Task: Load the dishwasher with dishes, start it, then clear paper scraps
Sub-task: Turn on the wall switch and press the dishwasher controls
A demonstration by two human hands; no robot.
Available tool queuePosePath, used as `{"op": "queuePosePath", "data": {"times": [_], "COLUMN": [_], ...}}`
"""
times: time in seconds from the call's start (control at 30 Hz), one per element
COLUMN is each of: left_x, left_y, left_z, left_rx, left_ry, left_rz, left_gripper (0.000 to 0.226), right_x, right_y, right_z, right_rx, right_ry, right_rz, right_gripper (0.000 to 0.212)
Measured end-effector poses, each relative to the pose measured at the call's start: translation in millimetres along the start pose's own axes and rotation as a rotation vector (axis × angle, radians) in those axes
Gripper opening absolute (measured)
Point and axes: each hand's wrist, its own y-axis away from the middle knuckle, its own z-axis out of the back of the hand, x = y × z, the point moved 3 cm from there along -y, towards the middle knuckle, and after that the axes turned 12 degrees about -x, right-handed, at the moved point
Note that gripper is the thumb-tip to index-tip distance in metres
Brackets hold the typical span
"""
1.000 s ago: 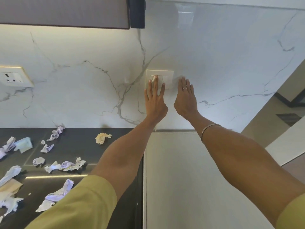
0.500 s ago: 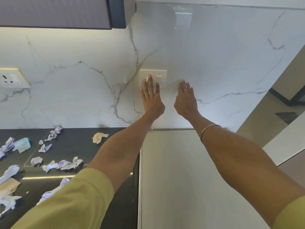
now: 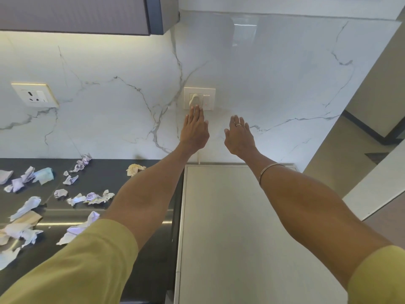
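A cream socket plate (image 3: 208,93) with a white plug (image 3: 194,99) in it sits on the marble wall. My left hand (image 3: 194,130) reaches up with straight fingers, its fingertips just below the plug. My right hand (image 3: 240,134), wearing a ring, hovers open beside it, off the wall plate. Several crumpled paper scraps (image 3: 89,197) lie scattered on the dark counter (image 3: 105,176) at the left. The grey flat top of an appliance (image 3: 230,216) lies under my arms.
A second wall socket (image 3: 35,95) is at the far left. A dark upper cabinet (image 3: 87,14) hangs overhead. A yellowish paper ball (image 3: 135,168) lies near the wall. At the right the wall ends at an opening to another room.
Both hands have dropped from the socket plate. My left fingers, which covered the switch and plug, now sit below them, so the plug shows. The view shifted slightly.
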Motion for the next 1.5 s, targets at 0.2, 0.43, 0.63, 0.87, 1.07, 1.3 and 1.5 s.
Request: {"op": "queuePosePath", "data": {"times": [0.2,0.43,0.63,0.87,1.07,1.3,1.5], "left_x": [-5.4,-15.6,-32.3,-56.6,-79.2,-95.2,-108.4], "left_y": [34.8,83.2,128.1,204.4,269.6,327.4,373.2], "left_z": [12.2,35.7,62.9,93.1,112.0,122.9,120.5], "left_rx": [0.029,0.048,0.072,0.117,0.187,0.222,0.241], "left_ry": [0.022,0.006,0.015,0.022,0.010,0.014,-0.014], "left_rz": [0.035,0.068,0.069,0.086,0.122,0.174,0.231], "left_gripper": [0.056,0.057,0.058,0.059,0.059,0.059,0.058], "right_x": [7.3,16.5,22.7,29.5,24.6,18.1,1.1], "right_y": [22.9,63.0,111.8,198.0,260.9,312.9,345.7], "right_z": [14.1,35.3,59.0,91.3,110.5,129.5,139.9], "right_rx": [-0.010,-0.010,-0.015,0.024,0.061,0.089,0.084], "right_ry": [-0.035,-0.073,-0.090,-0.089,-0.075,-0.112,-0.104], "right_rz": [0.017,0.012,-0.009,-0.036,-0.044,-0.051,-0.009], "right_gripper": [0.057,0.057,0.057,0.058,0.057,0.056,0.050]}}
